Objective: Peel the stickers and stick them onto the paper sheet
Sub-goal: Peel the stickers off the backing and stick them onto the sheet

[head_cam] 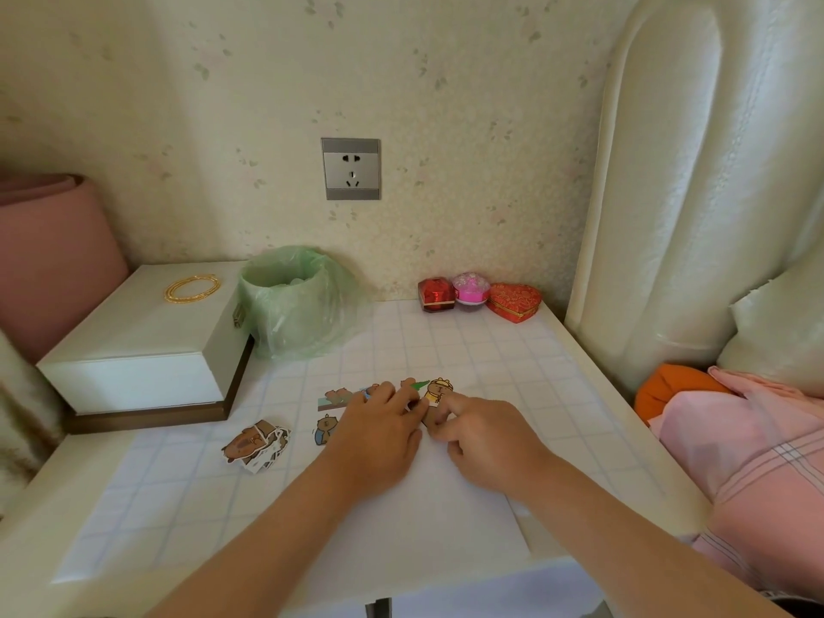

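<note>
Sticker in hand: a small brown sticker (429, 417) sits between the two hands, over the far part of the sheet; it is mostly hidden by fingers.
Right hand (484, 439): fingers curled, thumb and forefinger pinching at the brown sticker; the forefinger points towards the far edge of the sheet.
Left hand (379, 428): palm down on the sheet, fingers bent, their tips meeting the right hand at the sticker; whether it grips the sticker or only presses beside it I cannot tell.
Sheet (414, 524): white paper lying flat on the table, near edge at the table's front; both forearms cross it.
Stuck stickers: a row of bear pictures along the sheet's far edge, among them a yellow-hatted bear (439, 390) just beyond the right forefinger, a bear strip (335, 396) and a blue bear (325, 429) left of the left hand.
Pile (256, 444): loose stickers heaped on the table, left of the sheet.
Table (557, 381): white top with a pale grid cover.
White box (142, 345): at the far left, gold bangles (192, 287) on its lid.
Bin (296, 301): lined with a green bag, just right of the box.
Trinket boxes: red box (436, 295), pink box (471, 292) and heart box (513, 301) in a row by the wall.
</note>
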`<action>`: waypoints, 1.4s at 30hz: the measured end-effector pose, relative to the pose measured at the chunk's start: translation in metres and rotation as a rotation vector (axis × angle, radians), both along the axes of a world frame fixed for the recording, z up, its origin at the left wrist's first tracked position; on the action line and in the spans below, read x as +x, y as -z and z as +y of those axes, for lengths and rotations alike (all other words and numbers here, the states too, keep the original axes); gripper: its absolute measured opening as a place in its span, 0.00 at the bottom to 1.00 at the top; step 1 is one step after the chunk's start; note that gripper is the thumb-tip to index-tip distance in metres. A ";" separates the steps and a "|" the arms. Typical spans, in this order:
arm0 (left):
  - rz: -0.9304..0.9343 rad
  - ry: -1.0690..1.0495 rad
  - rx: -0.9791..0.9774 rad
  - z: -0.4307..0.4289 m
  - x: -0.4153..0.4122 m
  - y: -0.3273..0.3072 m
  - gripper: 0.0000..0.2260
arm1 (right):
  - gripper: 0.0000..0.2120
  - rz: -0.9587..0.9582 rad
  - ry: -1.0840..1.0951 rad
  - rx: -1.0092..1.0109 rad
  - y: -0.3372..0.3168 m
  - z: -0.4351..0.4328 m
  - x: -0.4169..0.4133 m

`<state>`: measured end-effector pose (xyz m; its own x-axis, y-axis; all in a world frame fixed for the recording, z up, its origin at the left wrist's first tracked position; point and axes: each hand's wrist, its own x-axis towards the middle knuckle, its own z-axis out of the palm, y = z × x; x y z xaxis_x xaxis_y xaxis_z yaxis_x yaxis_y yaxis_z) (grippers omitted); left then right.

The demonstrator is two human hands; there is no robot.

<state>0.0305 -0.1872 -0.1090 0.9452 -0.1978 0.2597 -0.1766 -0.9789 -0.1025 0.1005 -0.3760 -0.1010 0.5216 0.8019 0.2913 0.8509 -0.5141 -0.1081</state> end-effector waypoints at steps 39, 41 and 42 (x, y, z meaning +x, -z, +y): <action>0.261 0.084 -0.409 0.005 -0.022 -0.012 0.19 | 0.13 0.240 0.147 0.076 0.000 0.001 0.010; 0.220 0.065 -0.431 0.006 -0.020 -0.008 0.19 | 0.13 0.239 0.155 0.088 -0.001 0.002 0.010; 0.197 0.045 -0.402 0.006 -0.018 -0.008 0.20 | 0.14 0.234 0.154 0.089 -0.001 0.002 0.008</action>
<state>0.0127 -0.1810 -0.1014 0.9771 -0.1603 0.1401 -0.1982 -0.9250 0.3242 0.1090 -0.3739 -0.0998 0.6968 0.6844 0.2147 0.7099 -0.6153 -0.3427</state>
